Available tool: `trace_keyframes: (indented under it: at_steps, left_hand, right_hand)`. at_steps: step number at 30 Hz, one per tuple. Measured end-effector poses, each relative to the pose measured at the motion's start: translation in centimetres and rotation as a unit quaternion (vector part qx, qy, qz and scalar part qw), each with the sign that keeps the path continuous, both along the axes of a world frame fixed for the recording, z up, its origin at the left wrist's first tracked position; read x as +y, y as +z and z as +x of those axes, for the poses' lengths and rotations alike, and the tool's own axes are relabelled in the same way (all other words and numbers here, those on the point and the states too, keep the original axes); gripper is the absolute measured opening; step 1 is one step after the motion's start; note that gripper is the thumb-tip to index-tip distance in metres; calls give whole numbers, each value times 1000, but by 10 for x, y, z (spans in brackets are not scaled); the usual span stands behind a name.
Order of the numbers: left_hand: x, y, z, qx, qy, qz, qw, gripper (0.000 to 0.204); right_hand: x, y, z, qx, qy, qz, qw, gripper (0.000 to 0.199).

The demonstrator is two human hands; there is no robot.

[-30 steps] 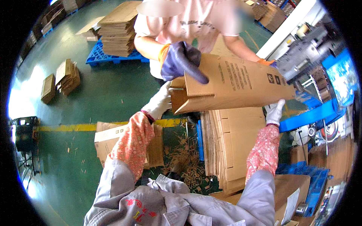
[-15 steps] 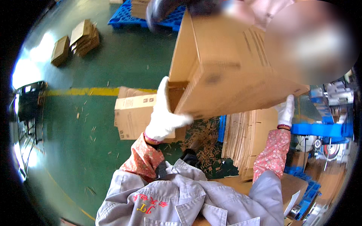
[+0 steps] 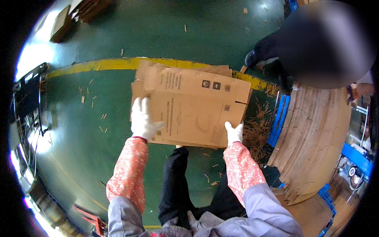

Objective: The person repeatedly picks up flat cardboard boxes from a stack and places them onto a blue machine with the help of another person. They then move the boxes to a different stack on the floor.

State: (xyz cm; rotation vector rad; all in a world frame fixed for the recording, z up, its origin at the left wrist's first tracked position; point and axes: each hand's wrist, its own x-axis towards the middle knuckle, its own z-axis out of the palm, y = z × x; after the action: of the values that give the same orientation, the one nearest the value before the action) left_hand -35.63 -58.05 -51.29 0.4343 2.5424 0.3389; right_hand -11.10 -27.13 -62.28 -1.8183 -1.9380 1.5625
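A flattened cardboard box (image 3: 189, 106) with dark print lies in front of me on top of other flat cardboard sheets (image 3: 144, 69) on the floor. My left hand (image 3: 143, 123), in a white glove, rests on its left part with the fingers stretched out and the thumb apart. At the near right corner my right hand (image 3: 235, 133), also gloved in white, grips the edge of the flattened box. Its thumb shows on top, while the other fingers are mostly hidden.
A tall stack of flat cardboard (image 3: 312, 138) stands on a blue pallet (image 3: 279, 120) at the right. Cardboard scraps (image 3: 258, 132) litter the green floor beside it. Another person's leg (image 3: 265, 49) is at the far right. A yellow line (image 3: 106, 64) crosses the floor.
The raised, opened-out box at the upper right is gone from my hands. Both hands are now lower, at a flattened box on the floor pile. My view has tilted down; the other person shifted right.
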Motion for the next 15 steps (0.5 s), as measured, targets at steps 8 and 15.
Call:
trace_keyframes:
  at_steps: [8,15]
  left_hand:
    - [117,-112,-12,60,-100,-162,980,127]
    - [119,-123,-11,58,-140,-160,975,128]
  right_hand:
    - [12,-100,2,140,-52,-64,987,75]
    - [33,-59,10,21,48,-88,995,82]
